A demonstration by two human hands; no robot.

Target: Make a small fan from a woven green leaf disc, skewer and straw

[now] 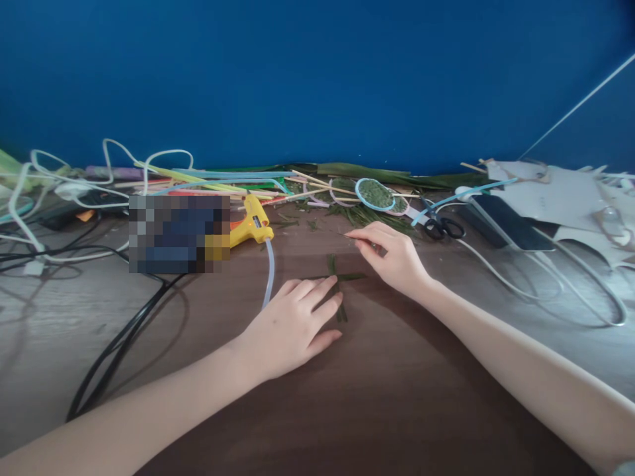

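My left hand point(292, 324) lies flat on the brown table point(377, 396), fingers stretched out and pressing on crossed green leaf strips point(338, 274). My right hand point(389, 254) hovers just right of the strips, its fingers pinched on a thin green leaf strip that runs up and left from the fingertips. A yellow glue gun point(253, 225) lies a little behind my left hand, with a clear glue stick point(268, 274) pointing toward me.
Black scissors point(443, 228) lie right of my right hand. Round leaf-covered hoops point(376, 194), coloured straws and sticks point(218, 178) and long leaves line the blue wall. White and black cables point(119, 337) cover the left side. Two phones point(506, 221) and cardboard pieces point(560, 192) sit at right.
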